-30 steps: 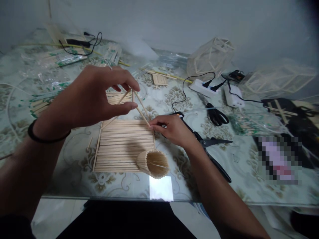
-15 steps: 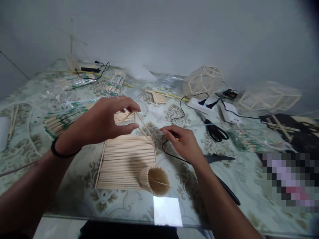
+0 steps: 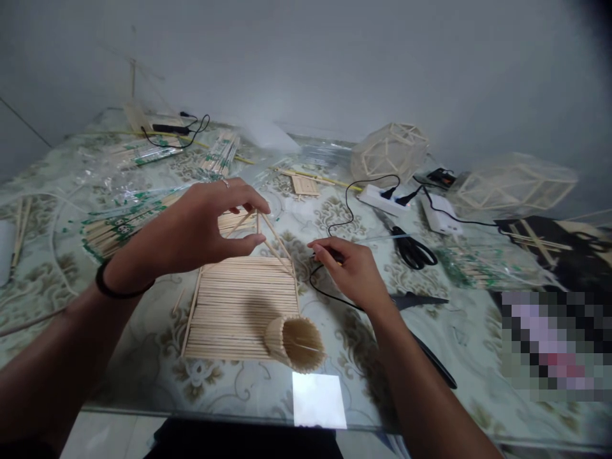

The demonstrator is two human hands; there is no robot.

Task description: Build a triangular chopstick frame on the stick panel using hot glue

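My left hand [image 3: 205, 220] pinches the peak of a small frame of thin wooden sticks [image 3: 277, 236] between thumb and fingers. The frame's slanting sticks come down to the far edge of a flat panel of sticks laid side by side [image 3: 239, 306]. To the right, my right hand [image 3: 351, 268] is closed around what looks like a glue gun, mostly hidden by the fingers. A pale translucent stick [image 3: 387, 238] shows behind this hand, and a black cord [image 3: 329, 294] hangs below it. A round stick cup [image 3: 275, 338] lies tilted on the panel's near right corner.
Black-handled scissors [image 3: 414, 252] lie right of my right hand, near a white power strip [image 3: 382, 203]. Another black tool [image 3: 421, 299] is partly under my right forearm. Bagged sticks [image 3: 115, 229] lie left; stick-framed lanterns [image 3: 392, 153] stand behind. The glass table edge [image 3: 215, 417] is near me.
The whole view has shifted slightly. Both hands keep almost the same place and grip, and the stick frame, panel and cup stay as they were.
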